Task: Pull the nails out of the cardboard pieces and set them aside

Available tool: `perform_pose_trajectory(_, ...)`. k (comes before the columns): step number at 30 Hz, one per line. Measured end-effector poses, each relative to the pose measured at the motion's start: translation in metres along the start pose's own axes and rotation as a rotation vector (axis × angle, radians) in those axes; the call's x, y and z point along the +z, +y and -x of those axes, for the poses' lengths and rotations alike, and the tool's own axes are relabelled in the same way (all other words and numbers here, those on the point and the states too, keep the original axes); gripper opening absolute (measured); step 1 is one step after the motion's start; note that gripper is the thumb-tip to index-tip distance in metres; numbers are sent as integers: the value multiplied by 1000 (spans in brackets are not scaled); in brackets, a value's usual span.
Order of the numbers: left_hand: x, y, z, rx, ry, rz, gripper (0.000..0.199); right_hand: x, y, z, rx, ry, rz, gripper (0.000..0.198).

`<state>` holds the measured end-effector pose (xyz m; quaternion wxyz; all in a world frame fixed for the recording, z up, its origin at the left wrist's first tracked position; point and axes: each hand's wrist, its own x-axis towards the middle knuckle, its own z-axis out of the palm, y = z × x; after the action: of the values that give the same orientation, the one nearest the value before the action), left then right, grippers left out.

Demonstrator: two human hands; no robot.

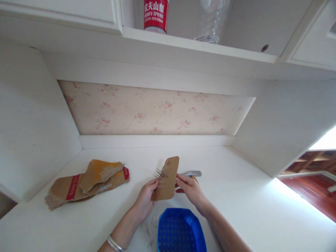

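Note:
My left hand (146, 196) grips the lower left edge of a piece of brown cardboard (168, 183), thumb in front. The cardboard is tilted upright above the table. Several thin dark spikes (161, 174), like nails or pins, stick out of its left-facing side. My right hand (191, 190) is closed at the cardboard's right edge, its fingertips partly hidden behind it; whatever they pinch does not show. Behind that hand lies a grey metal blade-like tool (193, 173), its other end hidden. More thin spikes (148, 229) lie loose on the table, left of a blue plastic basket (181, 229).
Torn cardboard pieces (86, 182) with red and yellow print lie at the left of the white table (236, 203). Overhead, a cabinet shelf (183, 40) carries a red-labelled bottle (156, 15) and a clear plastic bottle (212, 21). White side panels flank the table.

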<state>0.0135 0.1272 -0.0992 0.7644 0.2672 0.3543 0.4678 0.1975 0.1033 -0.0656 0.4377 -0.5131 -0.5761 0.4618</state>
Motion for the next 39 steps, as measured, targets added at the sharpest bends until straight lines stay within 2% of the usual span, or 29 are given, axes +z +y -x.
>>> perform_pose_trajectory(5, 2, 0, 2, -4, -3, 17, 13, 20, -11, -5, 4, -150, -283, 32)
perform_pose_trajectory(12, -1, -6, -4, 21, -43, 39, 15, 27, 6, -11, -39, -128, -361, 28)
perform_pose_trajectory(20, 0, -4, -2, 42, -80, 39, 19, 35, 15, -12, -105, -18, -207, 24)
perform_pose_trajectory(30, -2, -6, -5, 36, -79, 3, 20, 35, 36, -15, -235, 173, 119, 13)
perform_pose_trajectory(39, -5, -5, -4, 4, -21, 19, 15, 34, 31, -12, -284, 121, 275, 15)
